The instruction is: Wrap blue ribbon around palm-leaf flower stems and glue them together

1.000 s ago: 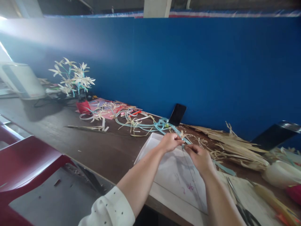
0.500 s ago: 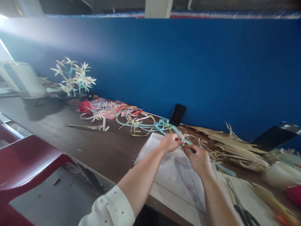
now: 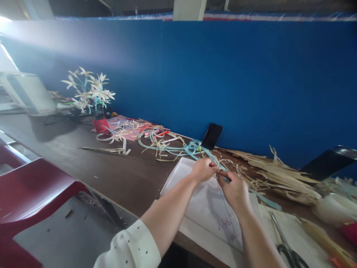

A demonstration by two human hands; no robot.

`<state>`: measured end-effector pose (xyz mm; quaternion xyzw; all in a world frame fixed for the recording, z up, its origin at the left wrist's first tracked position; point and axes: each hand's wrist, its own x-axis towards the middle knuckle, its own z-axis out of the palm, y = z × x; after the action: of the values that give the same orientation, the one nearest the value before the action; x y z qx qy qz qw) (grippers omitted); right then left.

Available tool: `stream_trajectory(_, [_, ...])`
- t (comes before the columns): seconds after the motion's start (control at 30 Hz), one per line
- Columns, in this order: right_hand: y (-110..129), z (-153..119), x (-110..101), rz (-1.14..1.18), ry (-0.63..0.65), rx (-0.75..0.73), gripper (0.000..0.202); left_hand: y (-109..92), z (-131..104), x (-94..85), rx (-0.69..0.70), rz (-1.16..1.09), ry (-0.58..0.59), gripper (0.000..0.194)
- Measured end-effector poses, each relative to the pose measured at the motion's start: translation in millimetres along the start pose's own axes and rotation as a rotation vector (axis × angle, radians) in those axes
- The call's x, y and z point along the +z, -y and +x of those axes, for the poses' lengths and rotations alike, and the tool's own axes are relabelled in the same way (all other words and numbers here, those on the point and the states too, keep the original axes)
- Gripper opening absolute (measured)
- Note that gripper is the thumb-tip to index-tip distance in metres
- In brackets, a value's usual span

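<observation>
Over a shallow white box lid (image 3: 170,180), my two hands meet fingertip to fingertip. My left hand (image 3: 205,170) is closed in a pinch, and my right hand (image 3: 234,188) pinches close beside it. Between them is the upper end of a thin dark strand (image 3: 226,204), like wire or thread, which trails down across the white surface past pink handwritten figures. My fingers cover whatever lies at the pinch point. Just behind the hands runs a light blue ribbon (image 3: 192,147), looped on the table among pale strips.
A dark phone (image 3: 212,136) leans against the blue partition (image 3: 251,74). Dried husks (image 3: 279,175) lie at right, above scissors (image 3: 290,255). Pale artificial flowers (image 3: 95,89) stand in a red pot (image 3: 100,125) at left. A red chair (image 3: 36,190) is at the table's near side.
My hands stay together in nearly the same place, with slight shifts of the fingers. The whole view has moved a little.
</observation>
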<state>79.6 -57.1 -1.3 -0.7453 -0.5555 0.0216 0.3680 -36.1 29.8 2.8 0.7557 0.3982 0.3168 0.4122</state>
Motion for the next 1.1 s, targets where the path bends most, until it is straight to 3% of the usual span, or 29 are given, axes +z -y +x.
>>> stream_trajectory(0.3, [7.0, -0.3, -6.8, 0.181, 0.025, 0.064, 0.029, 0.1, -1.5, 1.8, 0.051, 0.030, -0.024, 0.035])
stream_trajectory(0.77, [1.5, 2.8, -2.6, 0.119, 0.027, 0.053, 0.038, -3.9, -4.1, 1.0, 0.026, 0.010, -0.027, 0.031])
stream_trajectory(0.97, [4.2, 3.5, -4.0, 0.172, 0.029, 0.165, 0.036, -6.3, -6.0, 1.8, 0.025, -0.058, -0.052, 0.036])
stream_trajectory(1.1, [-0.8, 4.4, -4.6, 0.290, 0.011, 0.250, 0.040, -3.4, -2.8, 2.5, 0.001, -0.216, -0.007, 0.046])
